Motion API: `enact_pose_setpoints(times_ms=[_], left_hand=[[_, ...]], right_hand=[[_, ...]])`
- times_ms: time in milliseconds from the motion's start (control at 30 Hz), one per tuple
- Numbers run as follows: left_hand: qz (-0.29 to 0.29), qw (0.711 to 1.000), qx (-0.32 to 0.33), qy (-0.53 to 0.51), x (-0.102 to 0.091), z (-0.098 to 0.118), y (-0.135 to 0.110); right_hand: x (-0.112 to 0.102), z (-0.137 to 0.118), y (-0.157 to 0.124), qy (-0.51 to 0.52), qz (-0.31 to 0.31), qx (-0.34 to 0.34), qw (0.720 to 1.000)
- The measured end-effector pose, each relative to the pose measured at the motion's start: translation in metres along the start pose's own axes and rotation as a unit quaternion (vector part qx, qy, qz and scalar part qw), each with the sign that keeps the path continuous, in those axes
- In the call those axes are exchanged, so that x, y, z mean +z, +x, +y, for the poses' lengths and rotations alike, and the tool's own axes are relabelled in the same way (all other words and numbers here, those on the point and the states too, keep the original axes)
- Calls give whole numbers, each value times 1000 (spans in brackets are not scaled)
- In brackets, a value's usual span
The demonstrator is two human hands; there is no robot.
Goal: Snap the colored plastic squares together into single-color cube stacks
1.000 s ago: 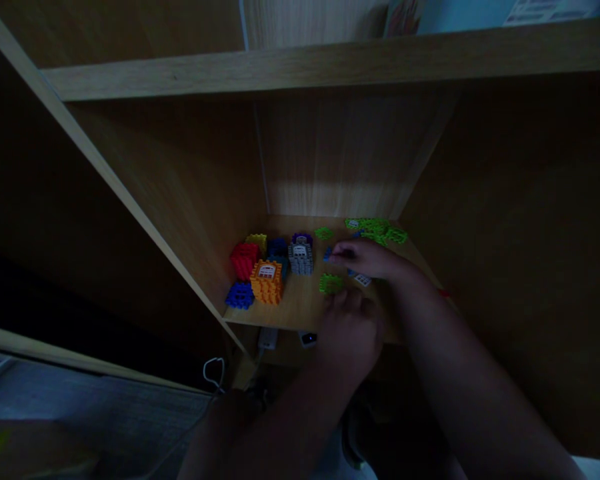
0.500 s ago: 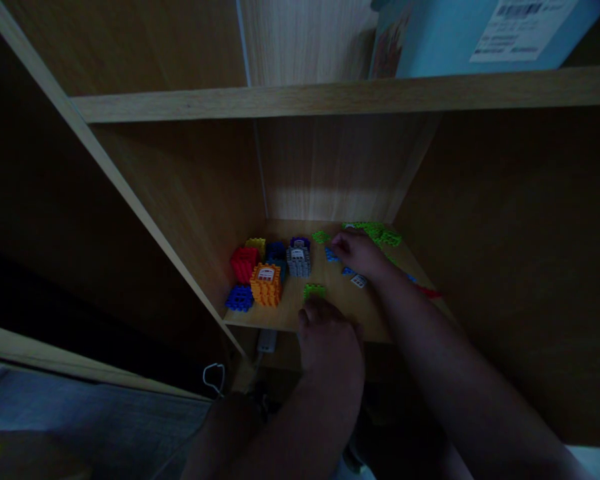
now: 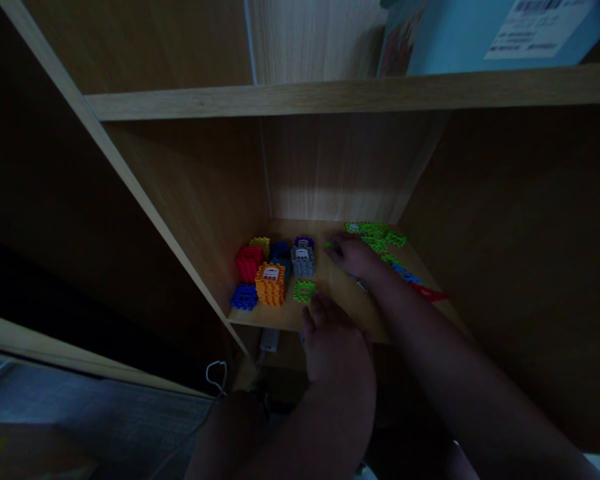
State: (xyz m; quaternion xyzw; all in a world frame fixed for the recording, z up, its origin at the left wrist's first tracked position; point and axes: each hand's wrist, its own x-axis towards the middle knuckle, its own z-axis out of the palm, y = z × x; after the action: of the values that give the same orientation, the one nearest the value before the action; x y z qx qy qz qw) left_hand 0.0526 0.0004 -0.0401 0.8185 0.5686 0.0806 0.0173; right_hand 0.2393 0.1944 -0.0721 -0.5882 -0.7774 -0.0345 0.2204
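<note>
My right hand [image 3: 353, 253] reaches deep onto the shelf, its fingers closed on a small green building tile [image 3: 331, 245], mostly covered by them. Near the shelf's front edge is my left hand [image 3: 330, 323], fingers stretched out and somewhat apart. Just beyond its fingertips a square light-green tile [image 3: 305, 291] lies flat. Left of that tile stand an orange stack of tiles [image 3: 271, 285], a grey stack [image 3: 303, 261] and a red stack [image 3: 250, 264]. Loose green tiles [image 3: 375, 237] are spread at the back right, behind my right hand.
Blue tiles [image 3: 244, 297] lie at the shelf's left front, with a yellow stack [image 3: 260, 245] behind. Red pieces [image 3: 429, 292] lie by the right wall. Overhead runs an upper shelf edge [image 3: 330, 97] bearing a light-blue box [image 3: 455, 40]. A white cable loop [image 3: 216, 375] hangs below left.
The right hand has closed on the green tile that lay at the back. The front light-green tile now lies farther left, more exposed, and the left hand's fingers have come off it.
</note>
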Motion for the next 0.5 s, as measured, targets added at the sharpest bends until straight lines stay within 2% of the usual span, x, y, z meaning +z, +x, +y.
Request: enact_pose_setpoints(times_ms=[300,400,500], left_hand=[[-49,999,16,0,26,15,1],[-73,997,7,23,26,23,6],[-83,996,2,38,16,29,10]], right_hand=[[-1,12,-1,27,19,-30,999],[-4,13,-4,34,26,-21,999],[-6,10,-7,42,21,16,999]])
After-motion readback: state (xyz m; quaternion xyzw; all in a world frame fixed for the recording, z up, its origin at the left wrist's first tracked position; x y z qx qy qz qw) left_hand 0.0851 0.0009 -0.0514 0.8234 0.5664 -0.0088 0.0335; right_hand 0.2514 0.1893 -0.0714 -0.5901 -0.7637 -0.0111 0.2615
